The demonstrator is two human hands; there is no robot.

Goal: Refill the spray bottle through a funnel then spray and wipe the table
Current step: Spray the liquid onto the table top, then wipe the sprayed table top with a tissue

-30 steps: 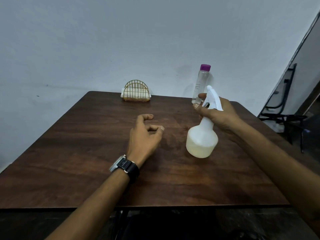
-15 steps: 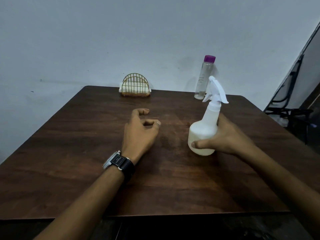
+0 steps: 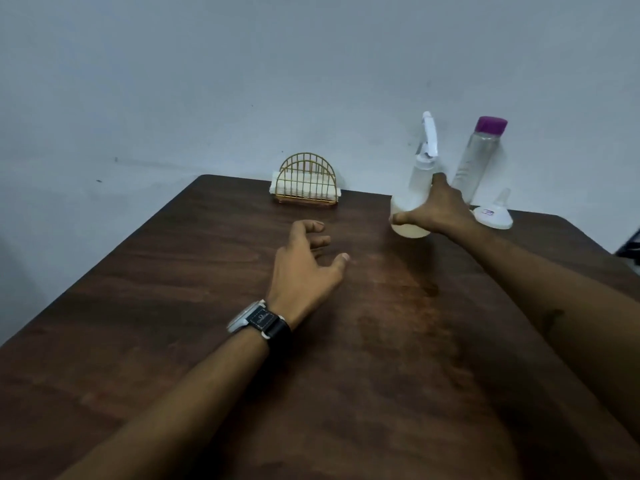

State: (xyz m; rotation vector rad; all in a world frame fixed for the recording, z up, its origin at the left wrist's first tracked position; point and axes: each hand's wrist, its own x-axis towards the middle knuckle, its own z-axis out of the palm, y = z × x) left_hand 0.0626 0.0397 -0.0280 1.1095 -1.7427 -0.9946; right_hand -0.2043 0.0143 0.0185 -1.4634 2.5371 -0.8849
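right hand point(image 3: 440, 209) wraps the spray bottle point(image 3: 420, 178) on the tabletop point(image 3: 207, 271); left hand point(image 3: 304, 268) rests loosely curled, empty. funnel point(image 3: 493, 216) label and watch point(image 3: 259, 318) print unreadable.

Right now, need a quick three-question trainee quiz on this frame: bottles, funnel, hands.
1. Fill in: the clear bottle has a ____ cap.
2. True or false: the funnel sits in the neck of the spray bottle.
3. The right hand grips: A) funnel B) spray bottle C) clear bottle.

Key: 1 purple; 2 false, it stands wide end down on the table; 3 B.
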